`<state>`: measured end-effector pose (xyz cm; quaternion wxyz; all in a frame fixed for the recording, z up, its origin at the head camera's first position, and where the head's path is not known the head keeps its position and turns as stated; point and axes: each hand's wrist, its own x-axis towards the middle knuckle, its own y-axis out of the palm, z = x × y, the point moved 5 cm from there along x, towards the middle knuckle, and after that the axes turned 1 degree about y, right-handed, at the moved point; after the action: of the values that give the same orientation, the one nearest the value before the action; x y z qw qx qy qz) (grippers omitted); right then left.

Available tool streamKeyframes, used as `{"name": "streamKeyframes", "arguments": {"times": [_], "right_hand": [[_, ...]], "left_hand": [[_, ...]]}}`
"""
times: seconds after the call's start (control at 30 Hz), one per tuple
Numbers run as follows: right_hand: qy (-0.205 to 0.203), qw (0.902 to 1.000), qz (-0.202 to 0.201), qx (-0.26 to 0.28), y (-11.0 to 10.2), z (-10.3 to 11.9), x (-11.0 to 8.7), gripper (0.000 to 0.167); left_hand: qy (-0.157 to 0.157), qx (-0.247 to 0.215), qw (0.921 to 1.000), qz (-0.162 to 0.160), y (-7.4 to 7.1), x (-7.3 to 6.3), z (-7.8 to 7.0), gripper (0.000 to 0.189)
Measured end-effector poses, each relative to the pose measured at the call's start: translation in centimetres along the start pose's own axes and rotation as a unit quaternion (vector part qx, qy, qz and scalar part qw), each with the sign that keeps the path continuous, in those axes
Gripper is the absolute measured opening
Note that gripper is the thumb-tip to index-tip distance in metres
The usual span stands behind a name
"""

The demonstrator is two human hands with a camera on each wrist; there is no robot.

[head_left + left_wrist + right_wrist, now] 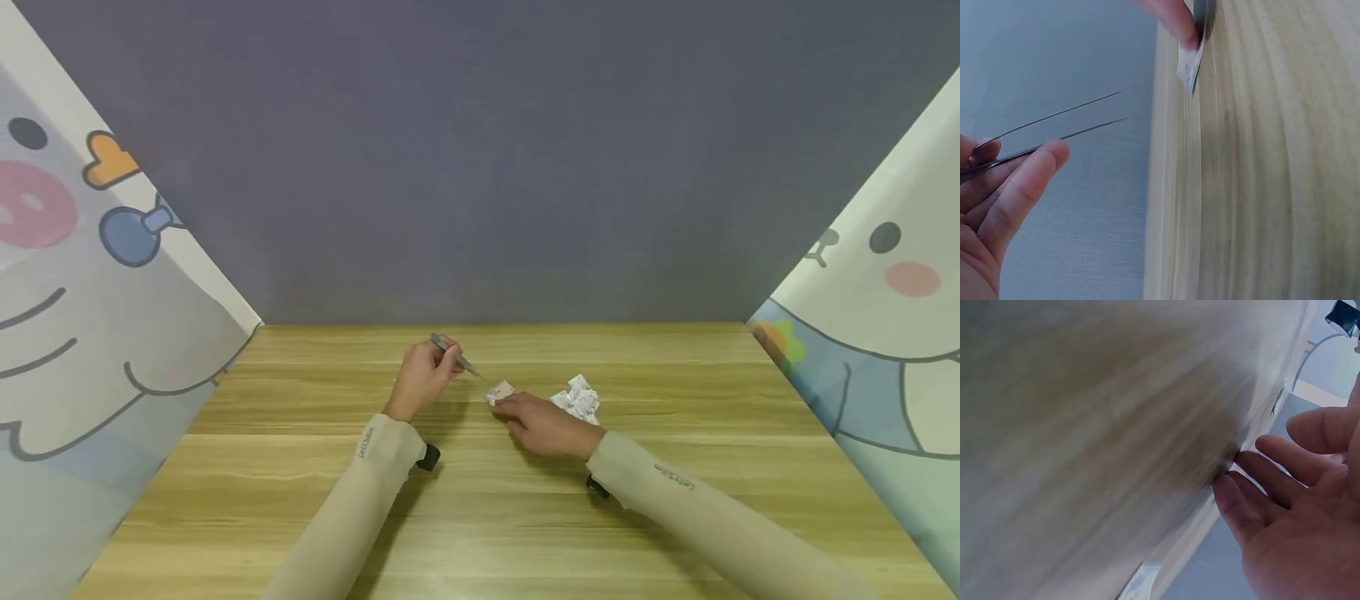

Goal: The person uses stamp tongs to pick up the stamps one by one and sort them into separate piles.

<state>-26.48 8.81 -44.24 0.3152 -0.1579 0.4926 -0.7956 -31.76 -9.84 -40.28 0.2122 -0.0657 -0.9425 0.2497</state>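
Note:
My left hand [426, 377] holds a pair of slim metal tweezers [463, 361]. In the left wrist view the two prongs of the tweezers [1088, 128] stand apart with nothing between their tips. Just right of the tips, a small white printed packet [500, 390] lies on the table. My right hand [542, 423] reaches in from the right, its fingertips on the near edge of that packet. From the right wrist, the fingers [1266, 487] look gently bent and bear on the tabletop; what lies under the fingertips is hidden.
A small heap of similar white packets [579, 402] lies beyond my right wrist. The wooden table [480, 525] meets a grey wall [480, 167] at the back. Cartoon-printed panels [82, 333] flank both sides. Something pale, mostly hidden, shows behind the left hand.

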Motion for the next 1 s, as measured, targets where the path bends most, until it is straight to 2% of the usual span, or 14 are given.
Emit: {"name": "streamKeyframes", "arguments": {"times": [0.1, 0.17, 0.33, 0.43, 0.57, 0.7, 0.87, 1.0], "right_hand": [[0.008, 0.9997, -0.003, 0.022, -0.3, -0.1, -0.3, 0.035], [0.001, 0.9993, -0.018, 0.034, -0.7, -0.1, -0.6, 0.033], [-0.012, 0.996, -0.086, 0.019, -1.5, -0.3, -1.0, 0.022], [-0.021, 0.994, -0.108, -0.002, -1.6, -0.3, -1.3, 0.02], [-0.051, 0.9946, -0.081, -0.038, -0.9, 0.0, -1.7, 0.022], [-0.054, 0.9949, -0.065, -0.055, -0.6, 0.0, -2.1, 0.024], [-0.058, 0.995, -0.056, -0.059, -0.5, 0.0, -2.3, 0.027], [-0.061, 0.995, -0.039, -0.07, -0.2, -0.1, -2.4, 0.029]], "left_hand": [[0.004, 0.005, 1.0, 0.002, 0.1, 0.1, 0.1, 0.025], [0.007, 0.005, 1.0, 0.004, 0.2, 0.1, 0.0, 0.024], [0.007, -0.005, 0.9997, 0.021, 0.8, 0.2, 0.0, 0.021], [0.003, -0.004, 0.9996, 0.029, 1.2, 0.3, -0.1, 0.021], [-0.005, 0.001, 0.9995, 0.032, 1.6, 0.3, -0.2, 0.022], [-0.015, 0.0, 0.9993, 0.035, 2.1, 0.3, -0.1, 0.023], [-0.052, 0.005, 0.9983, 0.026, 2.4, 0.1, 0.3, 0.024], [-0.078, 0.015, 0.9963, 0.031, 2.8, 0.0, 0.7, 0.024]]}}
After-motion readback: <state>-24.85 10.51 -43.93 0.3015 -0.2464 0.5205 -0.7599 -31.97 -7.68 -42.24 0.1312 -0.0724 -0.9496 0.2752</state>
